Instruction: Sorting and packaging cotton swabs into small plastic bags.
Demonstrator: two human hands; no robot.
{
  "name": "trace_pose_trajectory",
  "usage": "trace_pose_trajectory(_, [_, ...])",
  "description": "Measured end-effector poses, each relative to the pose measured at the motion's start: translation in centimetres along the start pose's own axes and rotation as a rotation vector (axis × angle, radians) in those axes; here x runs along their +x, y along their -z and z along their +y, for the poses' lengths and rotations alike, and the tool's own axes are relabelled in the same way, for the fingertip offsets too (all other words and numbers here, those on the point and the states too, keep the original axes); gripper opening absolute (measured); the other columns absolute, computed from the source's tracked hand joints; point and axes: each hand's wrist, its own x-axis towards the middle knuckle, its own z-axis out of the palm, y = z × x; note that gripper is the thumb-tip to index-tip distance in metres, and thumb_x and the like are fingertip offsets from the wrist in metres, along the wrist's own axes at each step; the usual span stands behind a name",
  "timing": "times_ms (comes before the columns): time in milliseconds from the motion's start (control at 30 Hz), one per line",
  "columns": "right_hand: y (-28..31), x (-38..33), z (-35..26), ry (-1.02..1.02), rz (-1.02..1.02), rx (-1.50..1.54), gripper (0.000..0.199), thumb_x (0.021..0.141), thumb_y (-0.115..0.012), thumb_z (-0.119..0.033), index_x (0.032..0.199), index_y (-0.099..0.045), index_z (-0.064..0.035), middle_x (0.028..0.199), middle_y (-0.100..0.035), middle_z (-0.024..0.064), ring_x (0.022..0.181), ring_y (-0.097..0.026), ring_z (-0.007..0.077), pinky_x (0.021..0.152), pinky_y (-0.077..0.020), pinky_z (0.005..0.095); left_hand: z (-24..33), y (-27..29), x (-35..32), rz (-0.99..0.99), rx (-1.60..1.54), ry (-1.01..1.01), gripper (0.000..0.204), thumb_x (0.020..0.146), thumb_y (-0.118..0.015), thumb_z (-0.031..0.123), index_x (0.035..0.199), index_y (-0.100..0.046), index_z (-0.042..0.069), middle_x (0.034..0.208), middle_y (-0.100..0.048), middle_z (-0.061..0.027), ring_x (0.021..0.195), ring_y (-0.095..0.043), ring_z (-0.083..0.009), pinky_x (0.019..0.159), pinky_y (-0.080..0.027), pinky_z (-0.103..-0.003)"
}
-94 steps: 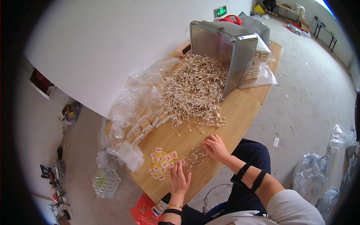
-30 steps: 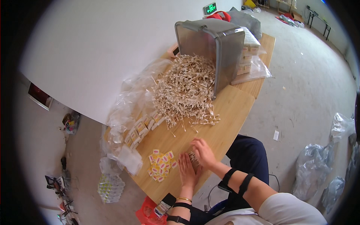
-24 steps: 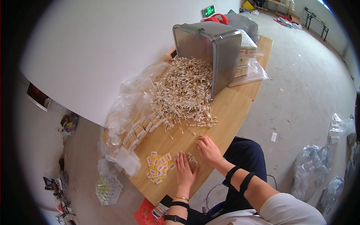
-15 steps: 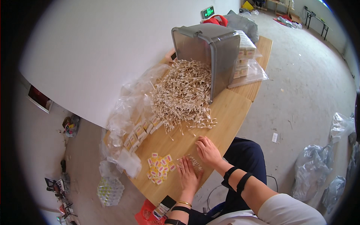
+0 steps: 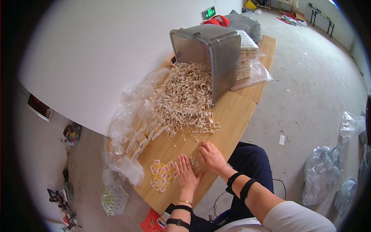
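Left grip (image 5: 187, 177): released, fingers extended alongside the cotton swabs (image 5: 194, 164), which lie between both grips. Right grip (image 5: 211, 157): fingers bent; hold cannot be determined. Cards (image 5: 162, 176): just left of the left grip. Bench (image 5: 233, 116): edge just right of the right grip; bare surface ahead.

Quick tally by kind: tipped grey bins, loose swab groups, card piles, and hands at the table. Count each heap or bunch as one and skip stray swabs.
Bins: 1, the grey bin
Swab groups: 2, the big heap and the small bunch
Card piles: 1, the yellow-and-white cards
Hands: 2, left hand and right hand
Total: 6
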Motion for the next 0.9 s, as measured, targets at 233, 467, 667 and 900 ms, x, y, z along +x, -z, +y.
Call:
trace_pose_trajectory(233, [-0.1,0.1,-0.2,0.024,0.017,-0.007,0.029,0.09,-0.061,-0.017,0.113,-0.059,0.0001,0.124,-0.057,0.0186,0.126,-0.051,0.0361,0.113,-0.0383,0.0438,1.5,-1.1,-4.7,-0.029,-0.156,-0.093,0.107,0.086,-0.066,0.054,0.156,-0.014,-0.008,0.163,-0.016,-0.0293,0.154,-0.012,-0.041,0.124,-0.009,-0.054])
trace_pose_trajectory(467, [0.2,0.2,-0.3,0.012,0.008,0.008,0.029,0.089,-0.061,-0.017,0.112,-0.059,0.0006,0.122,-0.057,0.0189,0.126,-0.051,0.0362,0.113,-0.0385,0.0438,2.0,-0.1,-6.3,-0.124,-0.103,-0.127,0.102,0.087,-0.067,0.047,0.157,-0.014,-0.007,0.163,-0.016,-0.0282,0.153,-0.011,-0.0428,0.124,-0.007,-0.056])
trace_pose_trajectory(667, [0.1,0.1,-0.2,0.011,-0.006,0.017,0.03,0.09,-0.061,-0.015,0.117,-0.058,-0.0004,0.125,-0.056,0.0176,0.128,-0.049,0.0362,0.113,-0.0378,0.0439,1.0,-0.3,-4.3,-0.052,0.108,-0.134,0.099,0.091,-0.059,0.053,0.158,-0.014,-0.004,0.165,-0.016,-0.0238,0.155,-0.01,-0.0379,0.124,-0.005,-0.056])
trace_pose_trajectory(900, [0.0,0.1,-0.2,0.009,-0.008,0.013,0.03,0.092,-0.06,-0.016,0.117,-0.058,-0.0001,0.125,-0.056,0.0179,0.129,-0.049,0.036,0.114,-0.0371,0.0436,0.0,-0.5,-1.9,0.011,-0.11,-0.045,0.097,0.093,-0.056,0.054,0.158,-0.015,-0.004,0.165,-0.016,-0.0236,0.155,-0.009,-0.037,0.124,-0.006,-0.056])
